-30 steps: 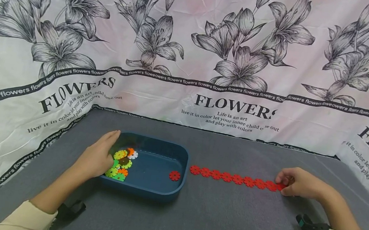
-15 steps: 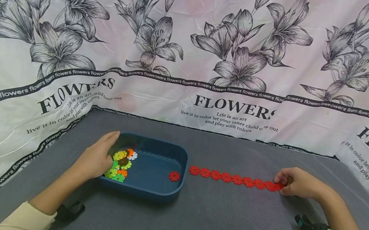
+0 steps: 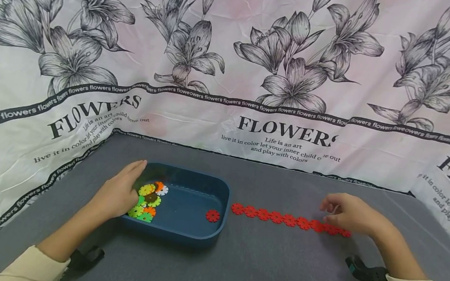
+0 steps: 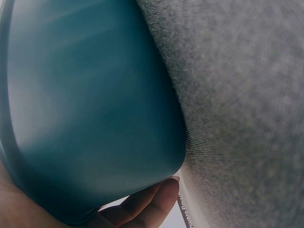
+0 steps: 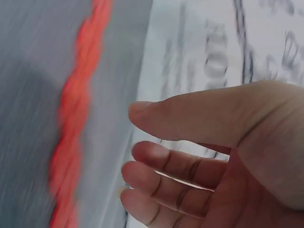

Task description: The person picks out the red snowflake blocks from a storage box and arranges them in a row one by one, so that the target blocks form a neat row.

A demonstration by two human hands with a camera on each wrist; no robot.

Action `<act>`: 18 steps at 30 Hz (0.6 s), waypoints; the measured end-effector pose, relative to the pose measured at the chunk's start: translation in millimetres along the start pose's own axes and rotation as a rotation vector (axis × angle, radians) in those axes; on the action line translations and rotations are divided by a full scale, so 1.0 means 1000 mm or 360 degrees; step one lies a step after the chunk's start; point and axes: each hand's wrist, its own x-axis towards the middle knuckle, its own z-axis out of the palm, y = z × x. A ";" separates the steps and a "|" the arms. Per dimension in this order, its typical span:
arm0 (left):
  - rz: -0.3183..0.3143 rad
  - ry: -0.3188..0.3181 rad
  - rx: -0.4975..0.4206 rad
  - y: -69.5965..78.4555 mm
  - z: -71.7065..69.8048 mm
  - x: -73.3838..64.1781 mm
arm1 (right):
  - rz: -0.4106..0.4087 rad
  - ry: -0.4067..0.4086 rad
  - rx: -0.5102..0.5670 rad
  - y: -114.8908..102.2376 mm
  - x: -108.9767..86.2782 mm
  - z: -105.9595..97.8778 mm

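A dark blue plastic bin stands left of centre in the head view. My left hand grips its left wall; in the left wrist view the fingers curl round the outside. Inside the bin, one red notched disc lies near the right wall, and several yellow, green, orange, brown and white discs are heaped at the left. A row of red notched discs runs rightward from the bin. Above its right end hovers my right hand, holding nothing, its fingers loosely bent, partly hiding the row.
Everything rests on a grey cloth-covered table. A white curtain printed with flowers borders it at the back and along both sides. Dark wrist straps sit on both forearms.
My right hand has let go of the last red disc in the row and lifted leftward over it. My left hand and the bin have stayed in place.
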 end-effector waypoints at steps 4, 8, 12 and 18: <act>0.0002 -0.0004 -0.0001 -0.001 0.000 0.000 | -0.0211 -0.0037 0.0144 -0.048 0.018 0.004; 0.0008 -0.0007 -0.0011 -0.002 0.001 0.001 | -0.0525 -0.0089 0.0275 -0.108 0.040 0.017; 0.0008 -0.0011 -0.0017 -0.002 0.001 0.001 | -0.0791 -0.0118 0.0135 -0.166 0.063 0.032; 0.0006 -0.0009 -0.0015 -0.002 0.001 0.001 | -0.0747 -0.0398 -0.0351 -0.217 0.098 0.063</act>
